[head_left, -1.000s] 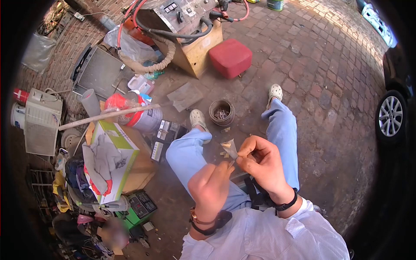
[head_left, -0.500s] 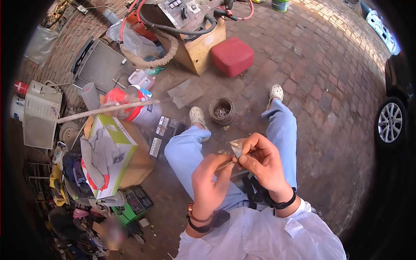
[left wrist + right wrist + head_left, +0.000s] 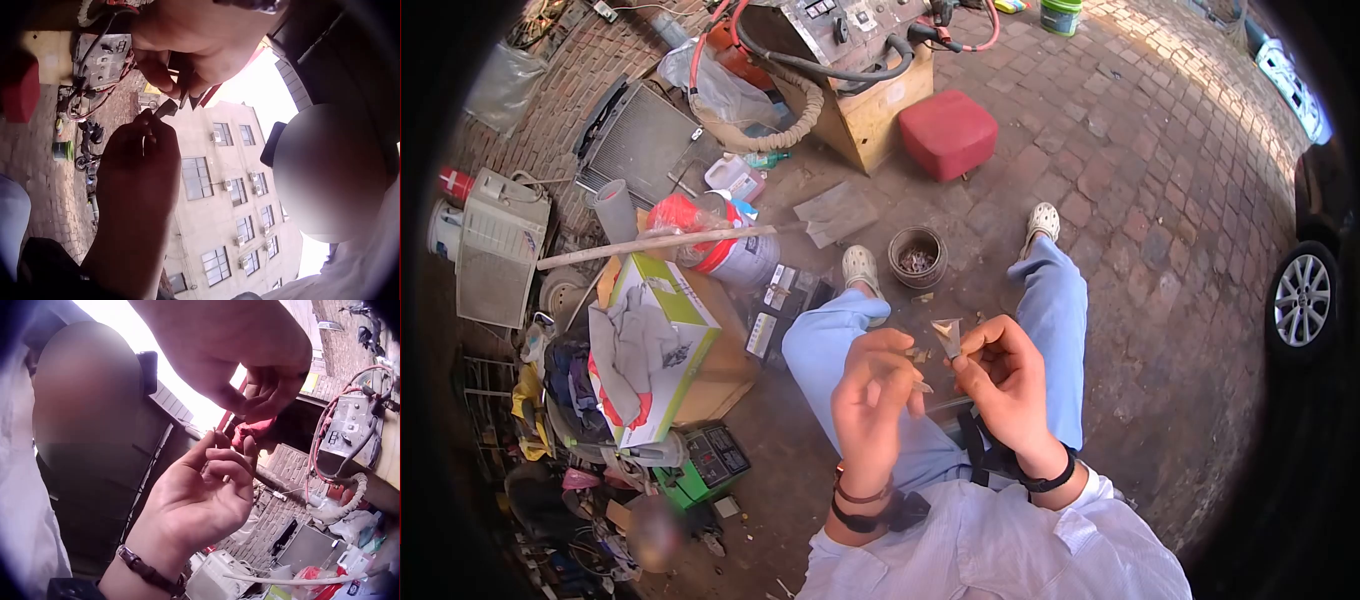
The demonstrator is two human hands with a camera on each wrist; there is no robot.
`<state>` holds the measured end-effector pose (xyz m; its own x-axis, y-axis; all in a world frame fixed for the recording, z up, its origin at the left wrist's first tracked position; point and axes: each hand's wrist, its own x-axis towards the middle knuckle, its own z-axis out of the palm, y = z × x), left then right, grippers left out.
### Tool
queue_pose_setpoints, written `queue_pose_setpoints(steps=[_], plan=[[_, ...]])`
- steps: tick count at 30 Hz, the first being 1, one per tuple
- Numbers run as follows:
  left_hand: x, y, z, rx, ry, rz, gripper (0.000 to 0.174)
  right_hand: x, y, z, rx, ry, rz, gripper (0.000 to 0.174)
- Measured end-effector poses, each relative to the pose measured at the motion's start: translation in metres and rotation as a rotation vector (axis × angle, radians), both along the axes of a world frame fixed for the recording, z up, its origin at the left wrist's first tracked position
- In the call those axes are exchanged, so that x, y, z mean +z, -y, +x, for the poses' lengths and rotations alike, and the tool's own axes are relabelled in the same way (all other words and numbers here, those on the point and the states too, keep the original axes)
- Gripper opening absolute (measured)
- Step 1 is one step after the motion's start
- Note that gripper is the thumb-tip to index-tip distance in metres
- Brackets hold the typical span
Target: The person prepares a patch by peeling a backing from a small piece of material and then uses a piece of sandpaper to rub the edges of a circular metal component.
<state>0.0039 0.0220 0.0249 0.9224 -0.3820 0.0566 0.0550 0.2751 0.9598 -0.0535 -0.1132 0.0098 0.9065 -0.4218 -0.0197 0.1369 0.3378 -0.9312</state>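
The right hand (image 3: 1007,388) pinches a small see-through wedge-shaped packet (image 3: 947,336) with tan bits inside. Just left of it, the left hand (image 3: 872,405) has curled fingers and holds a thin pale piece (image 3: 922,387) at its fingertips; a small gap separates the hands. In the left wrist view the left hand (image 3: 200,40) holds thin dark slivers (image 3: 185,90), while the right hand (image 3: 140,172) grips a small flat thing (image 3: 165,109). From the right wrist, the left hand (image 3: 203,494) appears palm-side below the right hand (image 3: 237,359), whose fingertips hide what they hold.
A round pot (image 3: 917,257) stands on the brick floor between the feet. Beyond it are a red stool (image 3: 948,135) and a machine (image 3: 840,30) with cables. On the left are a battery (image 3: 775,312), a box (image 3: 665,350) and a long stick (image 3: 660,241).
The left hand has drawn back from the right hand, and their fingertips no longer meet. The packet now stands more upright in the right hand. The head view has shifted slightly.
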Motion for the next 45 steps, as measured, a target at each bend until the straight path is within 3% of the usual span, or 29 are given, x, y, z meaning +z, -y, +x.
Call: queue_pose_setpoints(steps=[1,2,4,5,7,11,13,14,16,19,23,26,34,35,37,45], plan=[[0.000,-0.001,0.001,-0.022,0.064,0.033,0.007,0.000,0.000,-0.001,-0.065,-0.001,-0.155,0.013],[0.000,0.000,0.000,-0.022,0.064,0.034,0.007,0.001,0.001,-0.001,-0.065,-0.001,-0.154,0.013],[0.002,0.001,0.001,-0.023,0.141,0.102,0.005,0.006,0.003,0.001,-0.162,0.057,-0.646,0.016],[0.002,0.001,0.000,-0.023,0.141,0.102,0.005,0.005,0.004,0.001,-0.162,0.057,-0.645,0.016],[0.000,0.002,0.000,-0.050,0.152,0.129,0.006,0.002,0.004,0.002,-0.217,0.118,-0.884,0.019],[-0.001,0.006,-0.001,0.003,0.085,0.138,0.008,0.003,0.005,0.001,-0.225,0.161,-0.937,0.019],[-0.004,0.006,0.000,0.028,0.057,0.072,0.009,0.002,0.004,-0.001,-0.144,0.144,-0.602,0.021],[-0.005,0.006,0.001,0.026,0.059,0.074,0.009,0.000,0.004,-0.001,-0.147,0.145,-0.600,0.021],[-0.007,0.006,0.001,0.011,0.041,0.015,0.010,-0.007,0.004,-0.002,0.013,0.108,-0.044,0.025],[-0.006,0.009,-0.002,0.034,0.079,0.018,0.010,-0.008,0.007,-0.005,0.124,0.077,0.101,0.030],[-0.014,0.008,-0.002,0.051,0.123,-0.002,0.009,-0.003,0.008,-0.006,0.157,0.107,0.134,0.031],[-0.014,0.011,-0.004,0.056,0.144,0.006,0.009,0.000,0.005,-0.005,0.121,0.154,0.008,0.031],[-0.007,0.016,-0.004,0.048,-0.077,-0.061,0.012,-0.003,0.008,-0.007,0.012,0.183,-0.280,0.023],[-0.008,0.015,-0.004,0.048,-0.077,-0.060,0.012,-0.005,0.008,-0.007,0.013,0.183,-0.279,0.023],[-0.011,0.012,-0.002,-0.035,-0.193,-0.060,0.011,-0.009,0.009,-0.005,0.007,0.190,-0.004,0.020],[-0.016,0.023,-0.008,0.083,-0.184,0.020,0.010,-0.013,0.008,0.000,0.053,0.147,0.056,0.025]])
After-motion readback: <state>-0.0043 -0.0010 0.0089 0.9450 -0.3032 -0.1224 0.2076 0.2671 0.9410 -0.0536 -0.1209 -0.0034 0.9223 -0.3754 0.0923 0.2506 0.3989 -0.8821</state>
